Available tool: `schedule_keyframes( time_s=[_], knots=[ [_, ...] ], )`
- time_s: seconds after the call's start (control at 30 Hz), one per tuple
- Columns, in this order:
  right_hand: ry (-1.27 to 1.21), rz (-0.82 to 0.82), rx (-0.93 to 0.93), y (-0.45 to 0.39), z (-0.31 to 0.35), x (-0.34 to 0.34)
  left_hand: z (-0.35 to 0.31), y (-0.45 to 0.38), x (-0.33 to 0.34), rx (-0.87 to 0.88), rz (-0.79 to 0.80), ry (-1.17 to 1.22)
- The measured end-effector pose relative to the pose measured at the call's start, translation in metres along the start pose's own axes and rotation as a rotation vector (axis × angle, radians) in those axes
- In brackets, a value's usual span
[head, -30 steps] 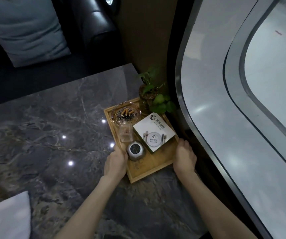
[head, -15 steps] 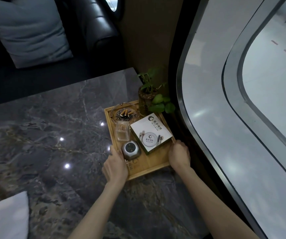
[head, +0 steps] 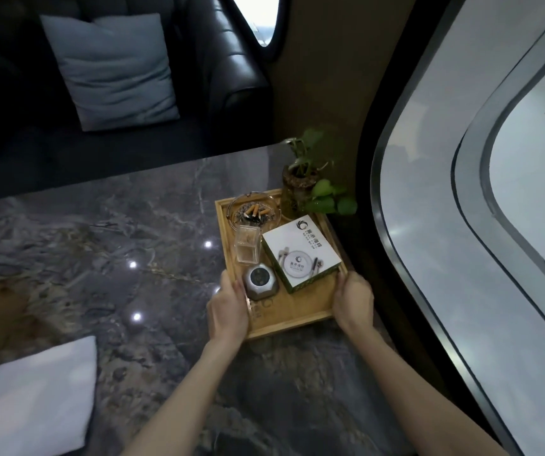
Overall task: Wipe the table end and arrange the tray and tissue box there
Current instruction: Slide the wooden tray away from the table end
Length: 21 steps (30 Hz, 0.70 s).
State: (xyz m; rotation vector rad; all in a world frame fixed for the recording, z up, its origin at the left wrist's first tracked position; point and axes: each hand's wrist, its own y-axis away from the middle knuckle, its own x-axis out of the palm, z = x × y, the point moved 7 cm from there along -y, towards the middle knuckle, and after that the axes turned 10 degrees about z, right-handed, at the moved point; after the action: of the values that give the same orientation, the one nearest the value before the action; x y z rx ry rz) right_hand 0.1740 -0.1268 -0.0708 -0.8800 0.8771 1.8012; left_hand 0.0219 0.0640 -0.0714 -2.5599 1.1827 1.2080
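While both hands, left hand (head: 228,307) and right hand (head: 353,299), grasp the wooden tray (head: 292,312) sides, push level toward the potted plant (head: 300,182), keeping tissue box (head: 302,256) and ashtray (head: 254,210) steady.

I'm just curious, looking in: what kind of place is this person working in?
Probably a restaurant or lounge booth. A dark leather seat with cushions faces a marble table, and the wooden tray holds an ashtray with cigarette butts and a tissue box printed with plate and cutlery.
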Motion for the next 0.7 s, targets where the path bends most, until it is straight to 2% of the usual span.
schedule_keyframes(
  time_s=[0.2, 0.37, 0.53, 0.7],
  knots=[
    [-0.044, -0.030, -0.121, 0.020, 0.043, 0.012, 0.020, 0.010, -0.047, 0.035, -0.092, 0.002],
    [-0.134, 0.023, -0.109, 0.035, 0.070, 0.030, 0.046, 0.025, -0.077, 0.015, -0.142, 0.032],
    [-0.109, 0.067, -0.119, 0.061, 0.091, 0.050, 0.071, 0.044, -0.102, -0.016, -0.177, 0.014],
    [-0.120, 0.101, -0.129, 0.084, 0.102, 0.070, 0.102, 0.061, -0.115, -0.103, -0.150, -0.020]
  ],
)
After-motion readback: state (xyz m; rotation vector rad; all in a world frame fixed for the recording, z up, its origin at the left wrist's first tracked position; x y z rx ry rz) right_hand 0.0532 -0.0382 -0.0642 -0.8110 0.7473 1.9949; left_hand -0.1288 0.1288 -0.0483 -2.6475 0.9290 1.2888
